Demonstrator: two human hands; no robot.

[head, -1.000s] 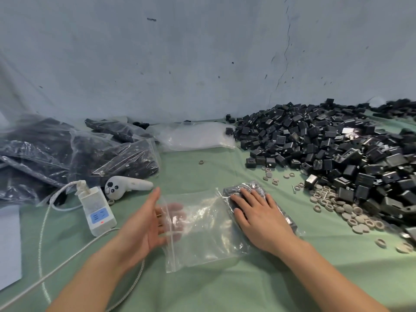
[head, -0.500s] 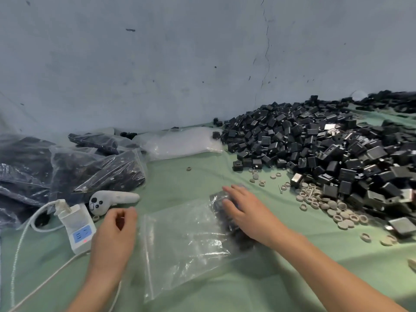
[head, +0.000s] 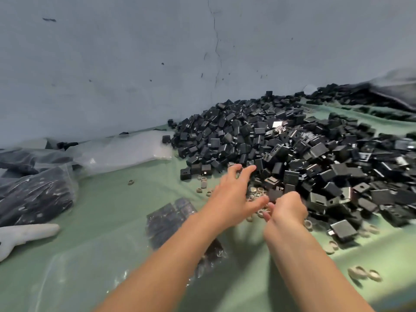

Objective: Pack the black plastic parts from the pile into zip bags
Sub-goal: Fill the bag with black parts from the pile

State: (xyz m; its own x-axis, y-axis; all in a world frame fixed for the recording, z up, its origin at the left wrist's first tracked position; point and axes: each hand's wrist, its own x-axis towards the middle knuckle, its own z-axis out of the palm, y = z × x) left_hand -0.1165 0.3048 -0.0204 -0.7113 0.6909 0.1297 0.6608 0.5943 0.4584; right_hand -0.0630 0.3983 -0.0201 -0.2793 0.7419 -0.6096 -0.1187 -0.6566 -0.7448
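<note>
Far to the left of the pile (head: 292, 154), filled bags (head: 33, 194) of black parts are seen heaped on the green cloth (head: 108, 210). Just in front of them a white controller (head: 24, 235) is laid. A stack of clear empty bags (head: 121, 152) is found against the wall (head: 135, 64), just left of the pile's far edge.

Nearer, to the left of the pile and apart from it, a partly filled zip bag (head: 168, 219) is laid flat on the cloth. Black parts are gathered at its far end, and it is crossed from above by the left forearm.

The left hand (head: 231, 199) is held at the pile's near left edge with its fingers spread wide and nothing gripped; its fingertips are brought up to the outermost parts. Small beige rings (head: 256, 192) are scattered along that same edge.

The right hand (head: 288, 210) is placed just beside the left, at the pile's near edge, with its back turned to the camera and its fingers curled under. Whether anything is pinched in it cannot be told.

The loose black plastic parts are heaped against the wall and spread away to the right.
</note>
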